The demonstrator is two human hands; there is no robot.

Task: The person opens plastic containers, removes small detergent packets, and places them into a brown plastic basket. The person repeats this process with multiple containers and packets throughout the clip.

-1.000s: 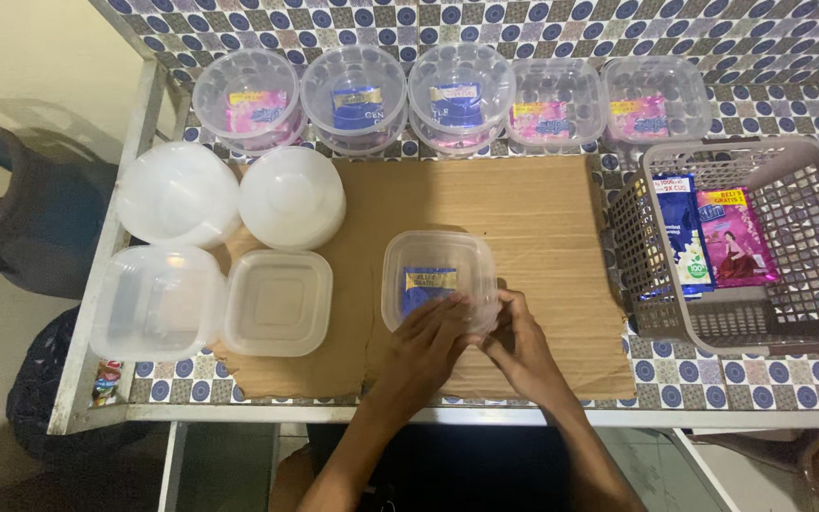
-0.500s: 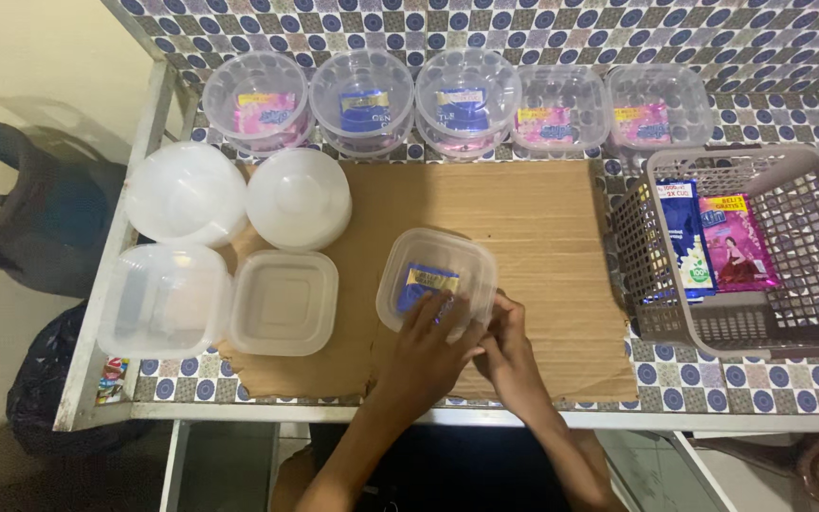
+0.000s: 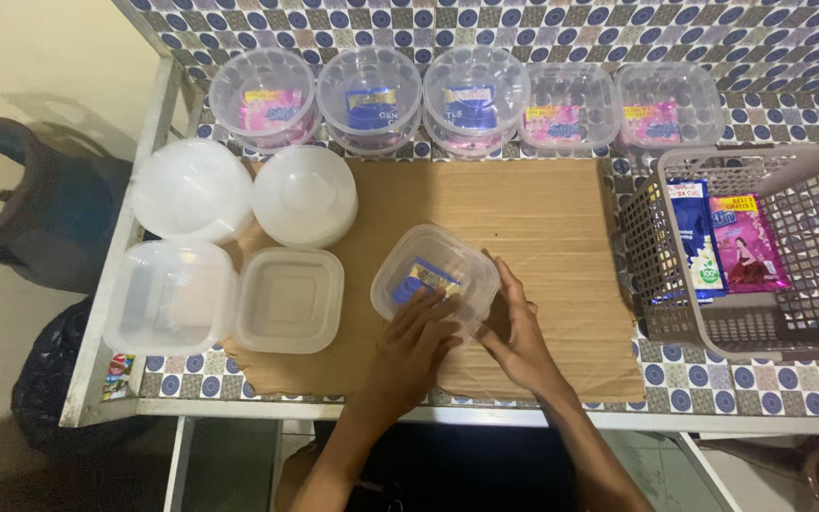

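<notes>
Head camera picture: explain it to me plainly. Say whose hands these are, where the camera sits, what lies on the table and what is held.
The camera sits on a person's head and looks down, so both hands are that person's own. The left hand presses on top of a clear square tub with a blue sachet inside; the right hand grips its near right corner. The tub rests on cardboard. Left lie two round lids and two square lids. Along the back stand five filled tubs. Right, a basket holds a blue and a pink sachet.
</notes>
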